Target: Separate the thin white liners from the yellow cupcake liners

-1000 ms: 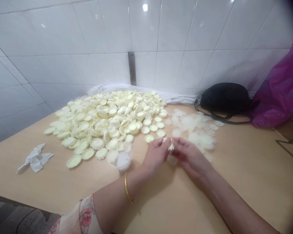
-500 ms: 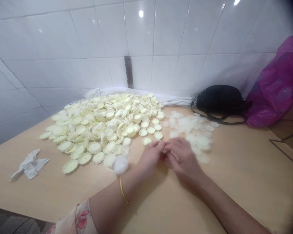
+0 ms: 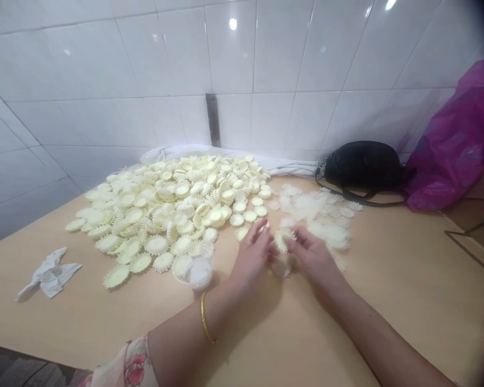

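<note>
Right hand (image 3: pixel 320 263) is pinching a pale toothed piece (image 3: pixel 283 240) between thumb and fingers, just above the tabletop (image 3: pixel 306 338) and between the two hands. Left hand (image 3: pixel 250 260) is curling close beside it, fingertips raised; whether it is grasping anything I cannot tell, the palm side being hidden. A second pale piece (image 3: pixel 282 267) is showing below the fingers, blurred; cannot tell whether it is touching the table. Beyond and to the left, a broad heap of yellowish cupped pieces (image 3: pixel 177 199) is spreading back toward a white cloth (image 3: pixel 290 167) along the wall, a few singles lying apart at its near right edge. To the right, a smaller scatter of thin, whitish flat pieces (image 3: pixel 306 204) is lying beyond the right hand. Judging by shape, the cupped heap is probably representing work done and the flat scatter work left; on that reading, far more is standing finished than waiting, with the pinched piece being midway. A clear tub (image 3: pixel 199 273) with white contents is sitting at the heap's near edge, beside the left forearm.
</note>
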Motion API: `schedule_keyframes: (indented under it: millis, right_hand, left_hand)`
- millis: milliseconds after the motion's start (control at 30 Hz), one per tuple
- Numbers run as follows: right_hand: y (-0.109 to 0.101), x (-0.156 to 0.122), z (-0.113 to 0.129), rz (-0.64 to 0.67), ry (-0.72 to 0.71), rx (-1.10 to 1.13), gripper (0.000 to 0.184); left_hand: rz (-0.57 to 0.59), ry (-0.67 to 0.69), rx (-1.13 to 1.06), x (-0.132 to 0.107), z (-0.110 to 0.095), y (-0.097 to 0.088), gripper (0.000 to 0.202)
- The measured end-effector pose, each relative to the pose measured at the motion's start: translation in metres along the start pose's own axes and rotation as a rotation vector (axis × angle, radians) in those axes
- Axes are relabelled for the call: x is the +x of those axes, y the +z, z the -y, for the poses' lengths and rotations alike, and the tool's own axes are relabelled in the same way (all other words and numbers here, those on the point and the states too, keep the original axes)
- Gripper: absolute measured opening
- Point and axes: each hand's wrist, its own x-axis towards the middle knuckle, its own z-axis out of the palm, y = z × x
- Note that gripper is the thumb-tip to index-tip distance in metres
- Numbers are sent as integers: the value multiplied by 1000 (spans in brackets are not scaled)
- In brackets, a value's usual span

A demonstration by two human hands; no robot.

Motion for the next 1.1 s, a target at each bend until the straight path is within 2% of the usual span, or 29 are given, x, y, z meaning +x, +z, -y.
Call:
schedule_keyframes:
  millis: [100,267,433,567,700,833,900,1033,1100]
  right_hand:
    - [-4,3,-2,-15,-12,-39,28]
    - [-6,4,-5,-61,-33,-213,35]
    - [-8,6,-9,-94,-55,-338,38]
    - [-10,7,-9,-86,1,-254,44]
    - [-7,4,-4,25,95,-37,45]
    - [-3,0,1,110,136,53,47]
    - [-1,-1,2,154,134,86,49]
    - [-1,-1,-1,184,107,70,45]
    - [-2,0,-2,177,75,29,43]
  left_hand:
    - [7,-19,-5,1,2,0,29]
    - [110,-56,23,-1,3,2,31]
    - [98,-112,-12,-7,-3,8,26]
    - [93,-161,-68,-10,-5,11,22]
    - [168,-134,-78,-8,-2,8,22]
    - [226,-77,-15,-6,2,4,27]
    - [191,-50,-2,-4,3,3,26]
    - [38,-25,-85,1,3,0,28]
    - [27,-32,-104,2,2,0,31]
